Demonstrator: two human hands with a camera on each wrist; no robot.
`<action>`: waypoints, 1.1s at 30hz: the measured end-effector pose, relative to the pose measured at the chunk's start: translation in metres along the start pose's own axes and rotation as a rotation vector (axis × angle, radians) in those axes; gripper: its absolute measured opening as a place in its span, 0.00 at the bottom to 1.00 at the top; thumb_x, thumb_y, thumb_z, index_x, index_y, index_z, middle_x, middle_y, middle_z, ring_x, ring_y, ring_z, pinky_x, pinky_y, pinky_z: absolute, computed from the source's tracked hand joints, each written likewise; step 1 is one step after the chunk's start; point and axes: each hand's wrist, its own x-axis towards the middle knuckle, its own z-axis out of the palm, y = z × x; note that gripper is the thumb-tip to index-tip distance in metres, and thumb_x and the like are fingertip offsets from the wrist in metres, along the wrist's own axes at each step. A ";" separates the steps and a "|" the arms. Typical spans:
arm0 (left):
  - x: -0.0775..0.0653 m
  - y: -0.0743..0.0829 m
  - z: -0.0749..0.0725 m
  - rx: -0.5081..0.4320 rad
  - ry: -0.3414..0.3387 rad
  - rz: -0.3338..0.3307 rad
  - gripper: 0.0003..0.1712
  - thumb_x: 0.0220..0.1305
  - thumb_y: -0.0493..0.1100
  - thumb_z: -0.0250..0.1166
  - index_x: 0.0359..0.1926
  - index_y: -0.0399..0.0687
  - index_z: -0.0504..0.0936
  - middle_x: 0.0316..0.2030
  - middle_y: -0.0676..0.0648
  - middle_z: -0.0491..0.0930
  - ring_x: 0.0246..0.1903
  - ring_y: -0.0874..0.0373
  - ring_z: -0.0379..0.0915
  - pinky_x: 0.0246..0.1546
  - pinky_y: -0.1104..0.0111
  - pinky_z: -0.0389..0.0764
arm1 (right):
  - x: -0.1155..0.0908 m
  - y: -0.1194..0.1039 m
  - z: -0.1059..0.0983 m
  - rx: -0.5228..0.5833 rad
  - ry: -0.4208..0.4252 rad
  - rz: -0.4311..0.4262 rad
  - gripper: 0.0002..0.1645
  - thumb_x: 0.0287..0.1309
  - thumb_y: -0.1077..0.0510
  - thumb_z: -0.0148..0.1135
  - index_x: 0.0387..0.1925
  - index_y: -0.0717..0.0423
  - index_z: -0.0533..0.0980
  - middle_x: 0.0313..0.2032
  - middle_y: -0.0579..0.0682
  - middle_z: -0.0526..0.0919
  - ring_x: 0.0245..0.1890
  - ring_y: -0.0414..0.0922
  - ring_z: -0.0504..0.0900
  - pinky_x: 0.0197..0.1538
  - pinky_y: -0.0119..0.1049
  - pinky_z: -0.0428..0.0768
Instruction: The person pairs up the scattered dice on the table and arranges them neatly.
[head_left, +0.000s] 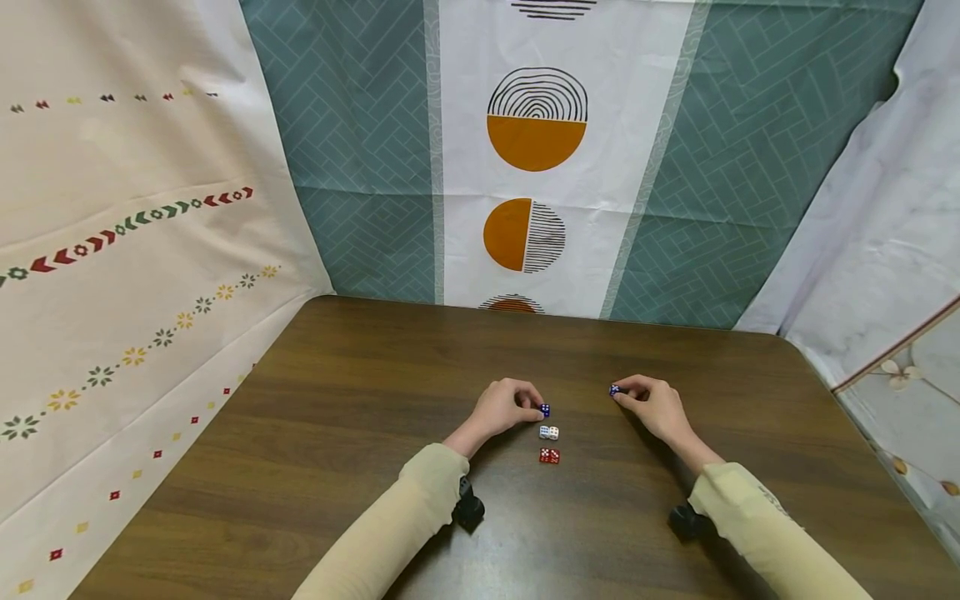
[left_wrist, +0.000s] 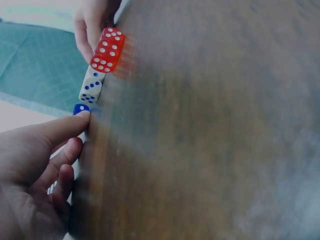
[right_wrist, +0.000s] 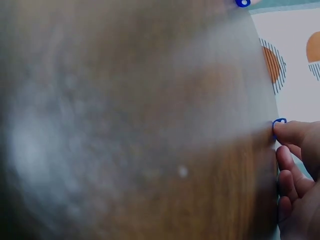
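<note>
My left hand (head_left: pixel 504 408) pinches a blue die (head_left: pixel 545 410) on the table, just behind a pair of white dice (head_left: pixel 549 432). Nearer to me lies a pair of red dice (head_left: pixel 550 456), side by side. Over to the right, my right hand (head_left: pixel 657 408) pinches a second blue die (head_left: pixel 615 389) between thumb and fingers. The left wrist view shows the left thumb against its blue die (left_wrist: pixel 80 108), with the white dice (left_wrist: pixel 92 86) and red dice (left_wrist: pixel 107 50) lined up beyond. In the right wrist view the thumb covers much of the blue die (right_wrist: pixel 278 125).
All the dice are on a brown wooden table (head_left: pixel 360 375). A patterned teal and white cloth (head_left: pixel 367 167) hangs behind its far edge, with pale cloths on the left (head_left: pixel 150 250) and right (head_left: pixel 885 217). Black wrist cameras sit under both sleeves.
</note>
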 end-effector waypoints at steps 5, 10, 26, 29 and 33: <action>0.000 -0.001 0.000 -0.001 0.003 0.000 0.06 0.56 0.43 0.74 0.36 0.50 0.88 0.22 0.54 0.77 0.20 0.67 0.64 0.26 0.76 0.63 | 0.001 -0.002 0.004 -0.012 0.001 -0.002 0.12 0.61 0.56 0.67 0.45 0.56 0.83 0.27 0.49 0.80 0.23 0.40 0.69 0.29 0.32 0.65; 0.000 -0.001 0.000 -0.001 0.006 -0.005 0.06 0.56 0.43 0.74 0.36 0.51 0.87 0.22 0.54 0.77 0.20 0.67 0.64 0.26 0.75 0.63 | 0.002 -0.004 0.003 -0.012 -0.016 0.006 0.12 0.60 0.56 0.67 0.45 0.55 0.83 0.27 0.49 0.80 0.22 0.39 0.68 0.29 0.32 0.64; 0.002 -0.002 0.001 0.001 0.008 -0.008 0.06 0.56 0.44 0.74 0.35 0.52 0.88 0.21 0.55 0.77 0.20 0.68 0.64 0.26 0.75 0.63 | -0.002 -0.039 0.025 0.029 -0.114 -0.056 0.08 0.56 0.57 0.71 0.39 0.51 0.85 0.23 0.47 0.79 0.25 0.39 0.71 0.32 0.32 0.67; 0.002 -0.002 0.001 -0.006 0.008 -0.016 0.06 0.56 0.44 0.75 0.35 0.52 0.88 0.21 0.56 0.76 0.21 0.67 0.65 0.26 0.75 0.63 | -0.003 -0.046 0.029 0.037 -0.142 -0.065 0.09 0.56 0.57 0.71 0.39 0.52 0.85 0.23 0.47 0.80 0.25 0.39 0.71 0.31 0.32 0.67; 0.002 -0.002 0.002 -0.018 0.008 -0.022 0.06 0.56 0.44 0.75 0.35 0.52 0.88 0.21 0.55 0.76 0.21 0.67 0.65 0.27 0.75 0.64 | -0.005 -0.055 0.035 0.031 -0.158 -0.062 0.08 0.56 0.57 0.71 0.39 0.51 0.85 0.23 0.46 0.79 0.25 0.39 0.71 0.31 0.31 0.67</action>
